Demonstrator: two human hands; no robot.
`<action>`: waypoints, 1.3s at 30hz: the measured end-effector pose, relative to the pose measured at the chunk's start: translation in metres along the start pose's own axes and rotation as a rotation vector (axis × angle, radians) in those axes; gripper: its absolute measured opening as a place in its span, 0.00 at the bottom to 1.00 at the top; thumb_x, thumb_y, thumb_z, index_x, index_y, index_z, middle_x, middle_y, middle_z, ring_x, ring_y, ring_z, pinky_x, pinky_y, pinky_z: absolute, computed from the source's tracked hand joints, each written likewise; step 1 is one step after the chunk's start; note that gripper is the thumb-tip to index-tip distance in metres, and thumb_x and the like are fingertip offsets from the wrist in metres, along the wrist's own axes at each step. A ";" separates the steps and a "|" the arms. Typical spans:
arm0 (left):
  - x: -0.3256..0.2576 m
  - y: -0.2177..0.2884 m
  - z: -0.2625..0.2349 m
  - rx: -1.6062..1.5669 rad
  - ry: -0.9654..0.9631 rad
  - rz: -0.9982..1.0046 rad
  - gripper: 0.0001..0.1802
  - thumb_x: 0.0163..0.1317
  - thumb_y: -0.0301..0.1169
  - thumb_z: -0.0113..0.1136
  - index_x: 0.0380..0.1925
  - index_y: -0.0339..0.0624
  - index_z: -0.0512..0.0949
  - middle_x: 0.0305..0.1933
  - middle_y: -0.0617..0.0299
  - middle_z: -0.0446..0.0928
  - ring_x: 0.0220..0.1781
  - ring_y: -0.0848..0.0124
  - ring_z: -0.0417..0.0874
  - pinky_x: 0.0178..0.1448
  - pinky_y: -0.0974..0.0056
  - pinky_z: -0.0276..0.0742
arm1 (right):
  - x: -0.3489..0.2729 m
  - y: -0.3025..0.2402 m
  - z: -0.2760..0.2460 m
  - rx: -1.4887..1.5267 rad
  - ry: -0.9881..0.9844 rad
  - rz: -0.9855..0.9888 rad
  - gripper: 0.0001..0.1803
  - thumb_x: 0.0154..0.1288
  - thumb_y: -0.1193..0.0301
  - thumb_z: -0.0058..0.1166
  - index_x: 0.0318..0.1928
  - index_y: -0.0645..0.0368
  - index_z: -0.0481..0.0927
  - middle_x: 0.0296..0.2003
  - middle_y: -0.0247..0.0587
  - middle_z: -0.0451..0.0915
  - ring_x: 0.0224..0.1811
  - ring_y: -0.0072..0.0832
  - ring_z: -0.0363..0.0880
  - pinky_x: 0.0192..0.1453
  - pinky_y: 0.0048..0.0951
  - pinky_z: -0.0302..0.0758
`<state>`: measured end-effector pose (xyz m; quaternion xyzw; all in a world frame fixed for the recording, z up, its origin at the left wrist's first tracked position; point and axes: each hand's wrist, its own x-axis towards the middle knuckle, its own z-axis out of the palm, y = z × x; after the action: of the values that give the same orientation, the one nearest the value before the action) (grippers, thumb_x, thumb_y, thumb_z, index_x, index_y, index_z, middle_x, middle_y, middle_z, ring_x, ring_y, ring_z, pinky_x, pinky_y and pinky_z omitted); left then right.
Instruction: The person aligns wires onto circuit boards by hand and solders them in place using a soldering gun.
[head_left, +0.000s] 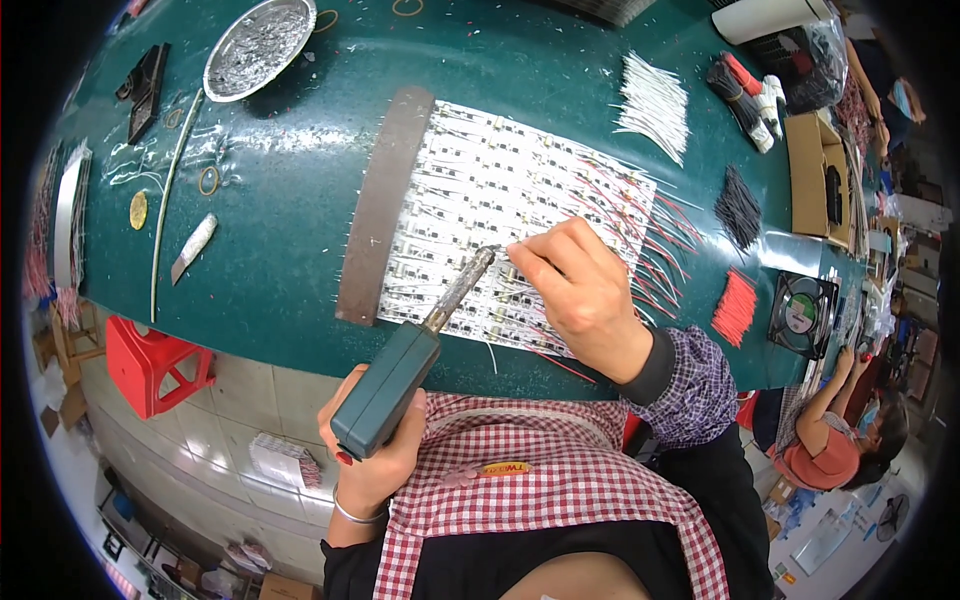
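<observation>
My left hand (372, 445) is wrapped round the dark green body of a soldering gun (388, 385). The gun's worn metal barrel slants up and right, its tip over a white panel of small circuit boards (455, 190). Just right of that tip, the thumb and forefinger of my right hand (585, 295) are pinched together on what looks like a thin white wire, mostly hidden by the fingers. Rows of small black parts and white wires cover the panel. Red and white wires (655, 215) stick out from its right side. A brown bar (385, 210) lies along the left edge.
Bundles of white wires (652, 105), black wires (738, 208) and red wires (735, 307) lie to the right, near a small fan (803, 313) and cardboard box (808, 180). On the left are a metal bowl (258, 50) and tape-wrapped blade (195, 248). Another person (835, 445) sits at right.
</observation>
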<state>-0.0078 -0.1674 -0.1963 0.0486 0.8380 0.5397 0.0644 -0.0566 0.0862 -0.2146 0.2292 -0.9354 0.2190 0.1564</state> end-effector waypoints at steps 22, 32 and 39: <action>-0.031 -0.020 -0.010 -0.116 0.012 -0.152 0.19 0.58 0.17 0.64 0.52 0.31 0.79 0.48 0.57 0.83 0.45 0.73 0.83 0.46 0.71 0.78 | -0.006 -0.009 0.000 0.033 0.086 -0.016 0.18 0.44 0.80 0.57 0.41 0.67 0.80 0.34 0.40 0.76 0.36 0.34 0.75 0.35 0.30 0.74; -0.019 -0.009 -0.003 -0.051 0.096 -0.008 0.10 0.47 0.15 0.66 0.32 0.28 0.81 0.32 0.51 0.82 0.29 0.65 0.83 0.35 0.65 0.79 | -0.010 -0.013 0.001 0.074 0.059 0.049 0.20 0.42 0.86 0.57 0.41 0.67 0.82 0.33 0.41 0.79 0.34 0.36 0.76 0.35 0.32 0.75; -0.020 -0.009 -0.004 -0.074 0.058 -0.047 0.11 0.46 0.15 0.64 0.33 0.27 0.81 0.32 0.51 0.80 0.29 0.65 0.83 0.33 0.66 0.78 | -0.010 -0.011 0.002 0.050 0.038 -0.005 0.18 0.44 0.80 0.57 0.41 0.67 0.80 0.33 0.40 0.75 0.36 0.34 0.75 0.35 0.30 0.75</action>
<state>0.0108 -0.1774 -0.2014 0.0111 0.8199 0.5698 0.0545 -0.0426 0.0804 -0.2165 0.2313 -0.9259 0.2464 0.1689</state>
